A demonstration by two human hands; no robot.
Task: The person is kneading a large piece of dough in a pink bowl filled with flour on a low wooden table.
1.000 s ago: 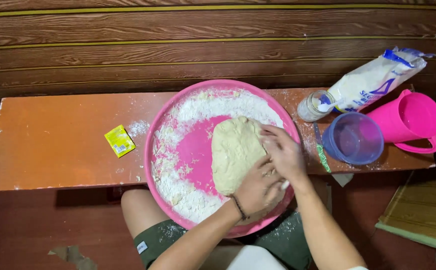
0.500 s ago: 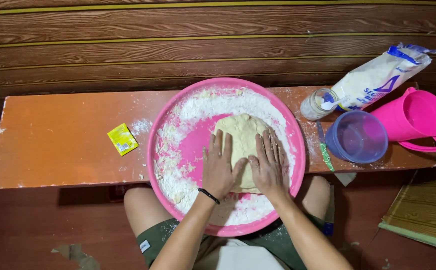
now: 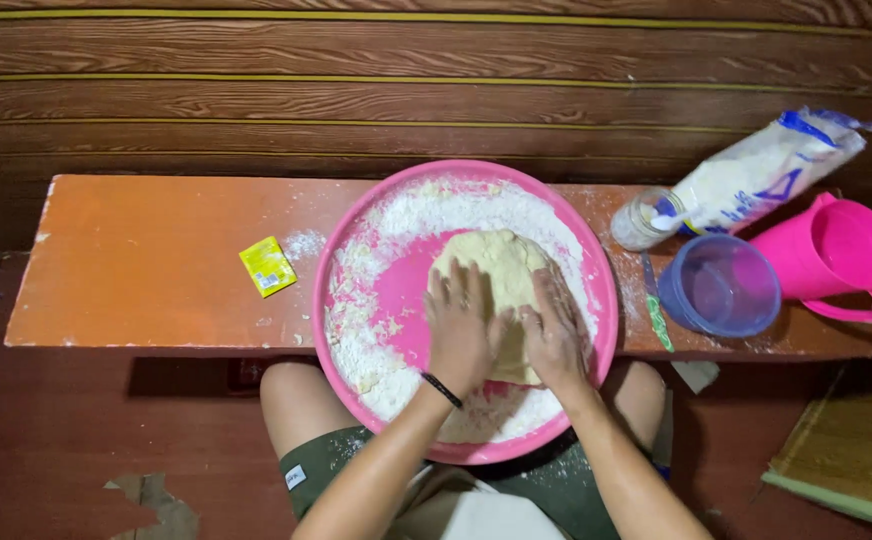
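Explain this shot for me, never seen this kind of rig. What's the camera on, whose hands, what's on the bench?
There is no machine here. The single picture comes from a camera worn on a person's head, looking straight down at their own two bare hands and knees.

The left hand and the right hand lie flat, palms down, side by side on a pale lump of dough. Neither grips anything; they press on it.

The dough sits in a wide pink basin dusted with loose flour. The basin rests on an orange bench and overhangs the person's lap.

Also on the bench: a small yellow sachet to the left, and to the right a flour bag lying on its side, a small jar, a clear purple bowl and a pink jug.
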